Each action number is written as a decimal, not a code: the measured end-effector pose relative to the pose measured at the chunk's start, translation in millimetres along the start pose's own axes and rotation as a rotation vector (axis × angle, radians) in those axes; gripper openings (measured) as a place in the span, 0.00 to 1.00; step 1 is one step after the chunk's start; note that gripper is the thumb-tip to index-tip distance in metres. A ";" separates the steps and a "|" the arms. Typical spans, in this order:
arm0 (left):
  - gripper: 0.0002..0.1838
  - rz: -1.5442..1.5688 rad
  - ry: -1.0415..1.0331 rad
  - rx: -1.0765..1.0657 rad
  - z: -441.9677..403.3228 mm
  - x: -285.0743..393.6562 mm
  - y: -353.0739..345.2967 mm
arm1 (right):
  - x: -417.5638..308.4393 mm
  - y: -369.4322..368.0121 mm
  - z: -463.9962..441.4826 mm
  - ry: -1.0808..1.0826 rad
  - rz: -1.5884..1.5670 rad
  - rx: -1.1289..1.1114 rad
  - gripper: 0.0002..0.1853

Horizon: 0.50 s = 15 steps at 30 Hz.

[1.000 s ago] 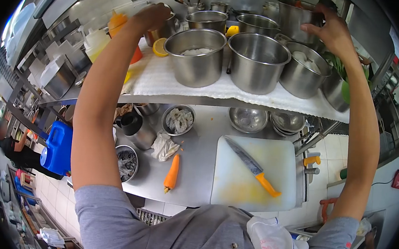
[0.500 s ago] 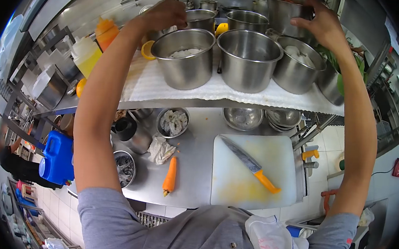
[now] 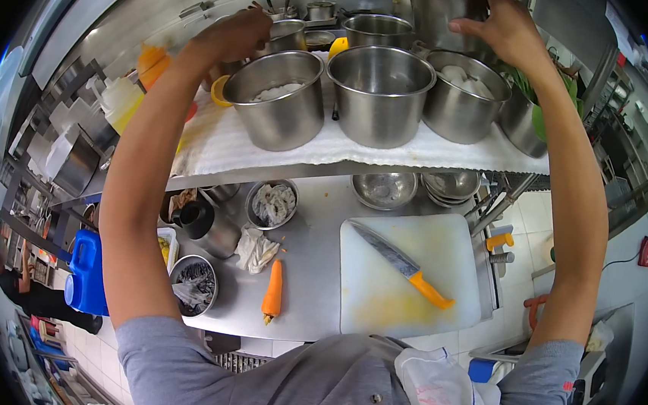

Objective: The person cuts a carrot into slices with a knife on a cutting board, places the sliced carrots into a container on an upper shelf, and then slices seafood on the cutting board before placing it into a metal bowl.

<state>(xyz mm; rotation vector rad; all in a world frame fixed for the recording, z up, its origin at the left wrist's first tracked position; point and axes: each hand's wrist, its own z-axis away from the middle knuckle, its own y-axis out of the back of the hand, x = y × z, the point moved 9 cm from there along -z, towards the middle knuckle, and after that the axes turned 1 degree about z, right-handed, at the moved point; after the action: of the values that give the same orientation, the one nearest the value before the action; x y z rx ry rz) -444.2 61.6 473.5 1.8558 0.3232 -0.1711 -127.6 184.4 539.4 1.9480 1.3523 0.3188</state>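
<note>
My right hand (image 3: 507, 28) grips a tall steel pot (image 3: 439, 20) at the back right of the shelf; something orange shows at its top. The thumb presses on its side. My left hand (image 3: 240, 36) is closed at the back left, beside the rim of another steel pot (image 3: 287, 38); whatever its fingers hold is hidden. In front stand a pot with white contents (image 3: 273, 118), a wide pot with a bare inner wall (image 3: 377, 111), and a pot holding pale round pieces (image 3: 460, 113). A yellow-orange ring-shaped piece (image 3: 221, 92) lies near my left wrist.
Below the shelf (image 3: 214, 152), a yellow-handled knife (image 3: 399, 263) lies on a white cutting board (image 3: 449, 250). Left of it are a carrot (image 3: 273, 288), a crumpled cloth (image 3: 256, 249) and steel bowls (image 3: 213, 300). A person in black (image 3: 46, 297) stands far left.
The view has turned slightly, so the shelf and pots appear further left. Both hands keep nearly the same places against the pots. The distant person's posture has changed.
</note>
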 end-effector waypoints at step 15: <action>0.15 0.222 -0.317 -0.106 -87.0 102.8 7.6 | 13.3 -11.4 -10.1 0.034 -0.019 -0.015 0.27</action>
<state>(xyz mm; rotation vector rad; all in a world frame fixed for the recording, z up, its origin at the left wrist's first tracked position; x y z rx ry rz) -348.1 156.2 478.2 1.7129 -0.0913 -0.2851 -136.0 202.5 536.1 1.9242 1.3850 0.3537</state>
